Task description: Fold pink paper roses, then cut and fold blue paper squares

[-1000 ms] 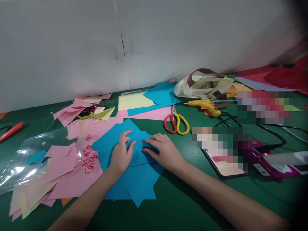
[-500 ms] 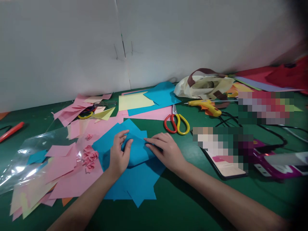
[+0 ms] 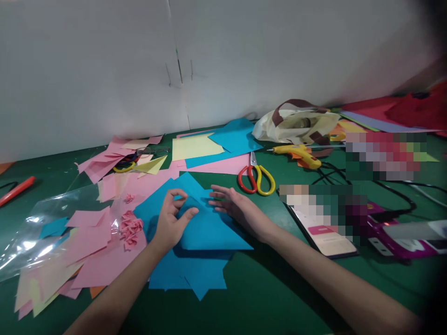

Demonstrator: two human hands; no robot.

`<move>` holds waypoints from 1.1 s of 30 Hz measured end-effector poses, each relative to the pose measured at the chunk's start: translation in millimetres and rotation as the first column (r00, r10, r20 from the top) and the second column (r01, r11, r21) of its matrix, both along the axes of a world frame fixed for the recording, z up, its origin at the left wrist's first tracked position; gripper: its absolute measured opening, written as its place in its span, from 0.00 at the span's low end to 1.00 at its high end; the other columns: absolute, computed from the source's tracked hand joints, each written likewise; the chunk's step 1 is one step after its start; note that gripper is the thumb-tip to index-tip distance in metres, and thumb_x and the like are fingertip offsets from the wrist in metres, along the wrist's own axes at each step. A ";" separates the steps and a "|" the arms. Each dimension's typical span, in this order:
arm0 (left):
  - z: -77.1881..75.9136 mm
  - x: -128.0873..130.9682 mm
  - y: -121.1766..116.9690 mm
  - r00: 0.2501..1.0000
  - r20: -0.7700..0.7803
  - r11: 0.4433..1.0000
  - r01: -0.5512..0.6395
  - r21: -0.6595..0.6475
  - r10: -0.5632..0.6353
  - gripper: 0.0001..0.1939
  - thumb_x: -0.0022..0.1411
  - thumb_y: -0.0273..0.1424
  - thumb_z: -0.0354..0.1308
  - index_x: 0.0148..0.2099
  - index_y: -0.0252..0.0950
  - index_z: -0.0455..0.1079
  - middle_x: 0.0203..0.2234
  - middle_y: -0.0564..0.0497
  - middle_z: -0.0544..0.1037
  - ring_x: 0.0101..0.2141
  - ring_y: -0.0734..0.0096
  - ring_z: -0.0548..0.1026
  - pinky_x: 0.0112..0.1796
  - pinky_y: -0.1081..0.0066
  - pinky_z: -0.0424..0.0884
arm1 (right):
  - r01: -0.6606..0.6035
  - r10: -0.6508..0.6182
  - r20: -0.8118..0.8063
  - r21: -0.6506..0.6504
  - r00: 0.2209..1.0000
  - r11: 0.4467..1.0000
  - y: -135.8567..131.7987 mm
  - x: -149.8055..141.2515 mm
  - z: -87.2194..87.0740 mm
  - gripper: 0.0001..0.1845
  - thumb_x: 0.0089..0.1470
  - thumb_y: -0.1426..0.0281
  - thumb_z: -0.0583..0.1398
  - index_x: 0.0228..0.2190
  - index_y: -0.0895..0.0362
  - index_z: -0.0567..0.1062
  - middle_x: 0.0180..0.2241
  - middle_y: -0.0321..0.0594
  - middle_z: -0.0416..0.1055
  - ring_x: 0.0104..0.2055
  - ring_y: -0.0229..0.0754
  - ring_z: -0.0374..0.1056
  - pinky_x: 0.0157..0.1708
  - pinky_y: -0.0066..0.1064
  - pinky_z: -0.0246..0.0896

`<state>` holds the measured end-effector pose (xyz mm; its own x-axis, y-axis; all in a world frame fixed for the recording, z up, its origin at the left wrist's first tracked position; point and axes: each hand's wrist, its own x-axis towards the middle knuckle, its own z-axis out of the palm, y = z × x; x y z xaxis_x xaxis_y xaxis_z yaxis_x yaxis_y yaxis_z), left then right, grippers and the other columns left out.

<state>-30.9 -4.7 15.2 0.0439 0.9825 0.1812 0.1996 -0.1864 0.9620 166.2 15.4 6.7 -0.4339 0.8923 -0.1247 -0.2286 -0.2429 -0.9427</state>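
A stack of blue paper sheets (image 3: 195, 272) lies on the green table (image 3: 265, 298) in front of me. The top blue sheet (image 3: 213, 230) is lifted off the stack. My left hand (image 3: 171, 221) pinches its left corner between thumb and fingers. My right hand (image 3: 237, 207) rests beside it with fingers stretched out flat over the sheet's far edge, holding nothing.
Pink paper sheets (image 3: 101, 260) and small pink paper roses (image 3: 131, 228) lie left, over a clear plastic bag (image 3: 31, 232). Red-and-yellow scissors (image 3: 254, 177), a yellow glue gun (image 3: 300, 156), a cloth bag (image 3: 296, 125), a phone (image 3: 326, 235) and cables sit right.
The top blue sheet has unfolded and risen, swinging out to the right. My right hand has slid up and opened flat; my left hand now pinches the sheet's corner.
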 end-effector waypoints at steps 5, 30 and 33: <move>3.9 -2.0 -1.2 0.988 -0.134 0.990 0.090 0.106 -0.075 0.10 0.55 0.32 0.59 0.34 0.41 0.58 0.24 0.58 0.64 0.25 0.75 0.67 0.28 0.75 0.67 | -0.022 0.017 0.189 0.025 0.982 0.999 -0.6 0.6 2.4 0.28 0.51 0.56 0.59 0.51 0.56 0.67 0.29 0.36 0.70 0.26 0.34 0.64 0.25 0.26 0.60; -12.9 11.6 -9.3 0.354 -0.908 0.940 0.326 -0.104 -0.223 0.29 0.68 0.45 0.34 0.66 0.39 0.46 0.64 0.50 0.48 0.63 0.64 0.44 0.60 0.54 0.44 | -0.145 -0.362 0.848 0.443 0.387 0.885 -7.1 -1.5 2.7 0.21 0.54 0.70 0.50 0.46 0.52 0.75 0.24 0.39 0.75 0.21 0.38 0.64 0.22 0.26 0.49; -14.4 11.8 -9.6 0.347 -0.913 0.944 0.312 -0.104 -0.215 0.28 0.68 0.45 0.34 0.66 0.39 0.46 0.64 0.50 0.48 0.63 0.63 0.44 0.60 0.53 0.44 | -0.137 -0.365 0.841 0.448 0.399 0.883 -8.3 -1.9 2.6 0.22 0.51 0.72 0.52 0.46 0.50 0.75 0.21 0.37 0.73 0.19 0.37 0.61 0.22 0.26 0.48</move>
<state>-19.0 -14.3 0.8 0.4823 0.8732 -0.0703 0.8617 -0.4585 0.2173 164.3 7.1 9.3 -0.1826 0.9832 -0.0029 0.7968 0.1462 -0.5863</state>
